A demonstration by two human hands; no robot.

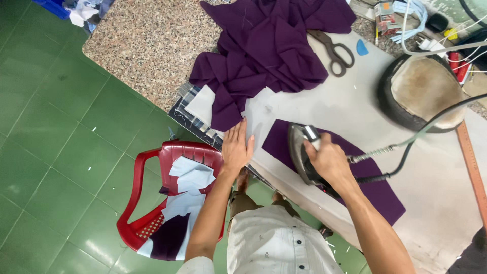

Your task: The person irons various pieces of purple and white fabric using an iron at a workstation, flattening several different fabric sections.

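Far left: green tiled floor (56, 152), and a red plastic chair (147, 177) piled with pale blue and purple fabric scraps (187, 193); chair's lower edge partly covered by the left forearm. Top left corner: a blue crate (53, 7), cut off by the frame, contents hard to make out. Speckled stone counter (147, 45) under a heap of dark purple cloth (269, 45), folds hiding whatever lies beneath. Left hand (237, 147) open and flat, fingers spread, palm down at the near edge of the grey padded desk (324, 101), just beside the cut purple piece (375, 190). Right hand (328, 161) closed around the handle of an iron (303, 152), iron resting on that flat purple piece; handle mostly hidden under the fingers, soleplate not visible. Cord (421, 134) running off to the right. Scissors (335, 50) beyond the heap, blades tucked under cloth. Round, worn pad (423, 91) on the right, blurred. Wooden ruler (472, 167) along the right edge, cut off. Small clutter at top right too small to tell apart.
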